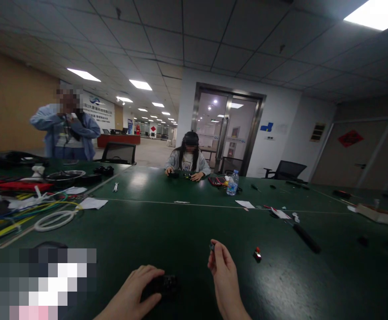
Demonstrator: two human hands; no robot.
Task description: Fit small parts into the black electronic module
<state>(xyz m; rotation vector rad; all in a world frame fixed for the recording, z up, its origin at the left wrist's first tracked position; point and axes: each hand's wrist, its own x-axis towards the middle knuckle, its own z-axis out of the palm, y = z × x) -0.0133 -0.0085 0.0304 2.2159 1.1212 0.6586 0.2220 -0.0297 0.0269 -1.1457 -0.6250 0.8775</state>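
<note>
My left hand (137, 291) rests on the green table (167, 226) at the bottom middle, its fingers curled around a small black boxy part (167, 284). Just to the right, my right hand (225, 278) is raised a little and pinches a tiny dark piece (212, 246) between thumb and fingertips. A small red and black component (257, 254) lies on the table to the right of that hand.
A black-handled tool (305, 237) lies further right. Coiled white cable (52, 220), coloured wires and tools crowd the left side. A water bottle (232, 182) stands mid-table. One person sits working across the table (187, 162); another stands at the far left (65, 129).
</note>
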